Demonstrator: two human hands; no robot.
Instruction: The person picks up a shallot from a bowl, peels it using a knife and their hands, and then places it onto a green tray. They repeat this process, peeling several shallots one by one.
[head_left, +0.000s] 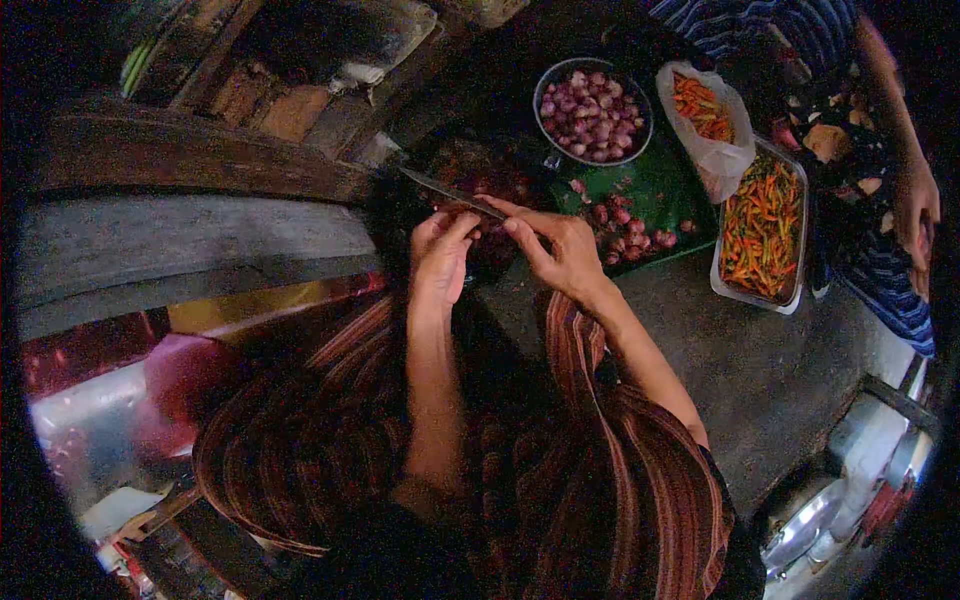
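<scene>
My right hand (562,250) is closed round the handle end of a knife (440,186), whose blade points up and to the left. Close beside it, my left hand (440,250) has its fingers pinched together near the knife; whatever they hold is too small and dark to name. Beneath the hands lies a dark area with reddish bits that I cannot make out clearly. Just right of my hands, loose shallots (632,240) lie on a green tray (670,185). Behind them, a round bowl (541,118) is full of shallots.
A plastic bag (735,160) of orange chillies leans by a clear container (790,303) of red and green chillies. At the far right is another person's hand (915,215). Wooden boards (200,150) run along the left; metal pans (805,525) sit at lower right.
</scene>
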